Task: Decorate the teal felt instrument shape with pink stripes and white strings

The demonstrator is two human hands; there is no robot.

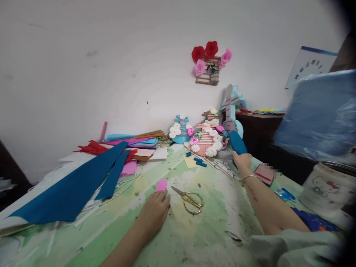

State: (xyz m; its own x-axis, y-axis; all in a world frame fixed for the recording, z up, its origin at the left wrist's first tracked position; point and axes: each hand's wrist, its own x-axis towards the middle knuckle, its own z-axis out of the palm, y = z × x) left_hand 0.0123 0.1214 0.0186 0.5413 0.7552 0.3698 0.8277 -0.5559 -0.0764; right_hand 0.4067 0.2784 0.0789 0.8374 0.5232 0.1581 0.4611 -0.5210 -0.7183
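My left hand [156, 208] lies low on the tabletop, its fingers at the near edge of a small pink paper piece [161, 185]. Just right of it rest scissors [191, 202] with gold handles, blades pointing up and left. Farther out on the right, my right hand [242, 162] is closed around a dark blue piece of paper [238, 142], raised before a light blue guitar-shaped craft [233, 111]. Short dark blue rolls [199, 162] sit on a cream paper square [190, 161] near the middle. Large cut blue sheets [69, 189] spread across the left side.
Flower-trimmed crafts [207, 139] lean against the wall. Coloured paper [130, 141] is stacked at the back left. Thin striped sticks [222, 167] lie near my right hand. A phone [265, 174], a blue packet [284, 194] and a white tin [322, 189] stand at right.
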